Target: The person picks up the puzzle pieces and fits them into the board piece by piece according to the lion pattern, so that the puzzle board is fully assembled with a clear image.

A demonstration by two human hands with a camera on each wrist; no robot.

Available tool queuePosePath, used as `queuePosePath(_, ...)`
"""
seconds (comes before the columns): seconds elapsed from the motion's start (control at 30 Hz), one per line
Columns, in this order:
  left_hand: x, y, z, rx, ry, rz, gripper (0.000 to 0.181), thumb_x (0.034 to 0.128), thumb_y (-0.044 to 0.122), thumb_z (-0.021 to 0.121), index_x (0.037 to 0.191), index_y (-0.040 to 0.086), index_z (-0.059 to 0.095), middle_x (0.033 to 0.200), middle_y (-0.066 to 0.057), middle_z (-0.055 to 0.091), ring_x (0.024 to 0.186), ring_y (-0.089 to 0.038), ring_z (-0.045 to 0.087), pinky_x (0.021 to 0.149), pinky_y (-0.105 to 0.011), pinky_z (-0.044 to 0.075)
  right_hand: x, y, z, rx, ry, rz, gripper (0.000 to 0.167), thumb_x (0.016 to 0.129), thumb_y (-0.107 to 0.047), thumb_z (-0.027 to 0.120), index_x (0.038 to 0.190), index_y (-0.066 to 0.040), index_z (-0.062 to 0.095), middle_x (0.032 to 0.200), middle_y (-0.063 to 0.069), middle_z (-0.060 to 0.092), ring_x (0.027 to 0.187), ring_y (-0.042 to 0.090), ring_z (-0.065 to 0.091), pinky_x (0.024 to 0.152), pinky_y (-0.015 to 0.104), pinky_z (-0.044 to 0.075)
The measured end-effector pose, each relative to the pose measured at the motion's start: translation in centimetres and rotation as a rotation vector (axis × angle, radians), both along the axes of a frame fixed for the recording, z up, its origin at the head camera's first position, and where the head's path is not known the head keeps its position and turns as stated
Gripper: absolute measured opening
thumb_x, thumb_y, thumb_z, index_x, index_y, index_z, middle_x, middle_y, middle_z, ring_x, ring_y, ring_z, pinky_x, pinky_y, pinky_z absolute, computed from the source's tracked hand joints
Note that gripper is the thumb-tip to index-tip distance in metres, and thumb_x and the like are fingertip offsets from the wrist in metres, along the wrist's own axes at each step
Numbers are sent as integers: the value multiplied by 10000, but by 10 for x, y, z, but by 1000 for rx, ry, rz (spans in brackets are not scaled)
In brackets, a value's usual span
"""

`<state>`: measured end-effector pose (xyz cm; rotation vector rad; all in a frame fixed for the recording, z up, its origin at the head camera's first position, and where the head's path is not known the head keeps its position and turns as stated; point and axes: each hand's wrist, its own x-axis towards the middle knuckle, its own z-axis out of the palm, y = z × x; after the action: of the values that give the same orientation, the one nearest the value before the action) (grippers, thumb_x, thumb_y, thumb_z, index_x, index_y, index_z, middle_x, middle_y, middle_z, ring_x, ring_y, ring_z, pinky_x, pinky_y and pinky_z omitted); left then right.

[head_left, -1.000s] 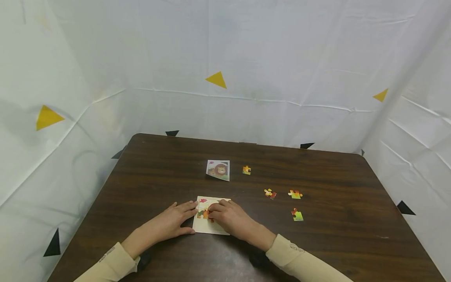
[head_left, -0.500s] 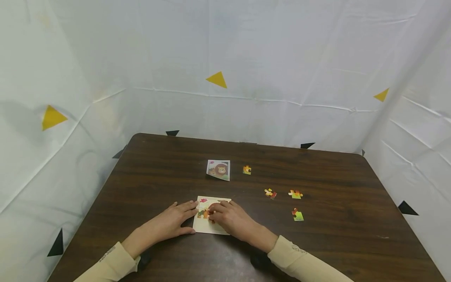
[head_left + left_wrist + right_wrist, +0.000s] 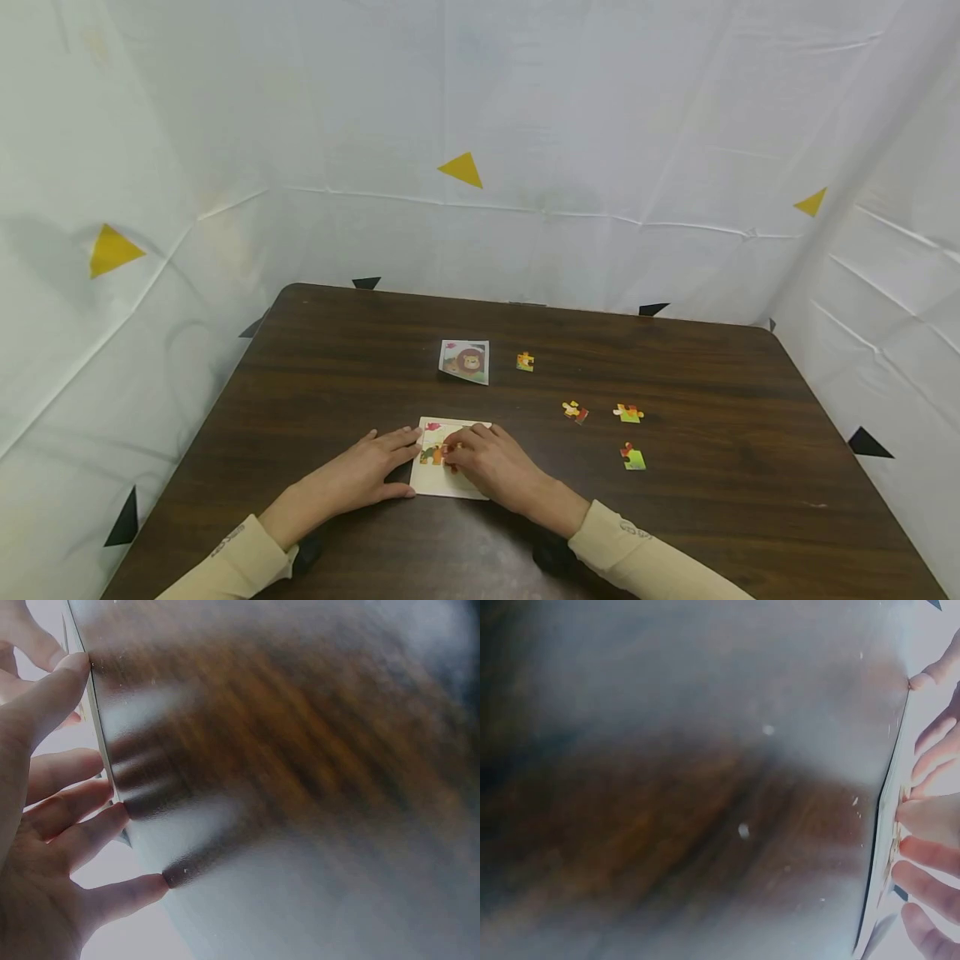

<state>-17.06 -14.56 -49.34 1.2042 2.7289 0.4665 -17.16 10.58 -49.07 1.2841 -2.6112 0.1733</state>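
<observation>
A pale square puzzle board [image 3: 442, 485] lies flat on the table, with joined jigsaw pieces [image 3: 431, 455] along its upper left part. My left hand [image 3: 367, 473] is spread at the board's left edge, its fingertips and thumb touching the rim; the left wrist view shows the straight fingers [image 3: 124, 896]. Over the board's right half, my right hand [image 3: 498, 471] has its fingers bent and pinches a small orange-brown puzzle piece [image 3: 453, 468] beside the joined ones. Most of that piece is hidden under the fingers. From the right wrist, the board's edge [image 3: 877, 825] appears side-on.
Behind the board lies a lion picture card [image 3: 465, 361] with a lifted corner. Loose puzzle pieces lie to the right: one beside the card [image 3: 525, 362], others farther along [image 3: 576, 412], [image 3: 628, 413] and a green one [image 3: 633, 457]. White sheeting surrounds the dark table [image 3: 337, 350].
The right fingers shift slightly over the board with the puzzle piece, which turns or slides a little beside the joined pieces. The left hand stays at the board's edge.
</observation>
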Motion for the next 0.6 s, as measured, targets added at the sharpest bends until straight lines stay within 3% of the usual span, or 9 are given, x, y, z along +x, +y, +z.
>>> queuePosePath(0.4,-1,0,-1,-5,10,-2,613,873,396,694,1320,-3,567,1465,-158,437,1325,-325,437,942,-666,384,0,-3,0,-51,1,-8,57,880,-190,713,928,-194,745,1035,-76,666,930,113,595,751,289,457)
queuePosePath(0.6,-1,0,0,-14,3,2,615,871,398,696,1322,1,568,1463,-155,440,1327,-318,436,946,-663,384,2,-2,1,-21,-32,5,111,898,-184,695,993,-183,752,1077,-58,661,933,141,591,721,302,463)
